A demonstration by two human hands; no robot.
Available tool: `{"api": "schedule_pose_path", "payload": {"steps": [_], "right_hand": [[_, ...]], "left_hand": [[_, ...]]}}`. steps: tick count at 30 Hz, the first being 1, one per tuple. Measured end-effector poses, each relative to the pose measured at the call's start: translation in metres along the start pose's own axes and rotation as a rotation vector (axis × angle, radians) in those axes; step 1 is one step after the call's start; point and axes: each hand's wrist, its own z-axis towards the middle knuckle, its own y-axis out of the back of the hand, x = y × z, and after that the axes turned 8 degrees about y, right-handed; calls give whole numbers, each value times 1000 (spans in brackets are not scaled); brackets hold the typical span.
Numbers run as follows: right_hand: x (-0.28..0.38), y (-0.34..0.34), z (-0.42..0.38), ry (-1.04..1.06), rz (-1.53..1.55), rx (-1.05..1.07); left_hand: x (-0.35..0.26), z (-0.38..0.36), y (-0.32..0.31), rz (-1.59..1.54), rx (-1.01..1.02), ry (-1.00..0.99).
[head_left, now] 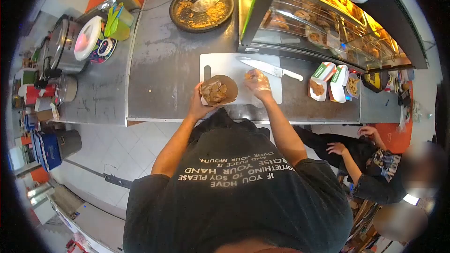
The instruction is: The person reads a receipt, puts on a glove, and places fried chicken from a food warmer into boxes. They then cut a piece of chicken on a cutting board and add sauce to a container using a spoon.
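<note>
A brown paper box [228, 89] with pieces of food in it is held by my left hand [198, 105], whose fingers wrap round its left side. My right hand [259, 86], in a clear plastic glove, closes on a piece of food [254, 74] over the white cutting board [274, 93]. The two hands are apart. A large knife with a white handle [293, 75] lies across the board's upper right, blade toward the left. At the board's left edge, a dark oval handle slot shows above the box.
A dark round bowl [201, 21] with crumbs and a scoop stands at the back. Open food cartons [318, 89] sit to the right, below a lit glass display case [309, 18]. A pot [65, 42] stands left. Another person [375, 171] sits at the lower right.
</note>
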Motion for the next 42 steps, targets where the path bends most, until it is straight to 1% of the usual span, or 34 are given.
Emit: {"api": "schedule_pose_path", "payload": {"steps": [1,2,3,4,6,7,8,9,11,12,13,14,15,17,18,19,20,21,23,24,25,26,27,28,29,31,32,34,35,37,38,39,40,42], "right_hand": [[21,10,-5,-2,1,-15],[65,25,-13,60,-91,108],[93,35,-21,122,-183,232],[100,36,-27,128,-181,219],[110,40,-38,750,-445,14],[119,47,-46,763,-448,12],[129,58,-55,551,-259,-113],[134,67,-61,344,-68,-216],[110,86,-70,284,-175,-346],[96,95,-76,213,-215,-347],[71,100,-81,78,-145,-335],[60,106,-88,107,-204,-283],[52,111,-94,132,-265,-246],[49,115,-104,127,-358,-108],[50,114,-105,147,-358,-100],[53,110,-104,181,-381,-32],[57,102,-101,212,-406,32],[60,92,-96,225,-406,28],[72,58,-81,265,-373,7],[92,37,-74,182,-366,17],[106,13,-66,196,-369,6],[118,-12,-54,221,-326,14],[127,-38,-45,242,-286,24],[132,-68,-34,341,-281,-13],[138,-97,-19,358,-287,-24],[172,-151,9,552,-224,87],[193,-175,26,565,-233,74],[257,-217,63,419,-410,203],[250,-238,96,543,-484,220],[272,-282,148,506,-470,169],[306,-308,169,350,-383,101],[326,-328,197,368,-435,116],[350,-346,212,373,-370,128],[371,-394,257,362,-436,112]], "left_hand": [[-3,2,-3,-20,36,19],[-6,5,-6,-40,71,36],[-14,7,-10,-39,80,23],[-23,8,-16,-44,116,4],[-24,13,-32,-65,151,-96],[-27,13,-39,-64,142,-105],[-30,13,-47,-166,171,-82],[-27,16,-50,-237,145,-61],[-22,18,-58,-382,90,-28],[-6,19,-58,-296,-54,3],[15,18,-57,-209,-195,41],[47,27,-53,-269,-268,55],[57,34,-35,-258,-315,63],[70,49,0,-190,-574,173],[48,48,30,-162,-609,234],[56,52,50,-166,-626,224],[65,55,69,-86,-648,258],[77,60,84,-2,-666,293],[106,61,104,1,-656,227],[112,59,111,74,-600,217],[118,57,121,146,-544,207],[127,57,134,142,-553,189],[138,54,145,93,-633,78],[142,59,163,42,-713,-37],[148,66,183,35,-722,-55],[147,84,229,-33,-752,248],[153,95,252,6,-830,159],[176,120,298,29,-828,160],[184,133,319,67,-826,174],[179,154,354,57,-795,189],[186,166,365,31,-752,228],[193,176,374,5,-710,267],[201,186,379,4,-705,258],[216,211,385,9,-704,436]]}}
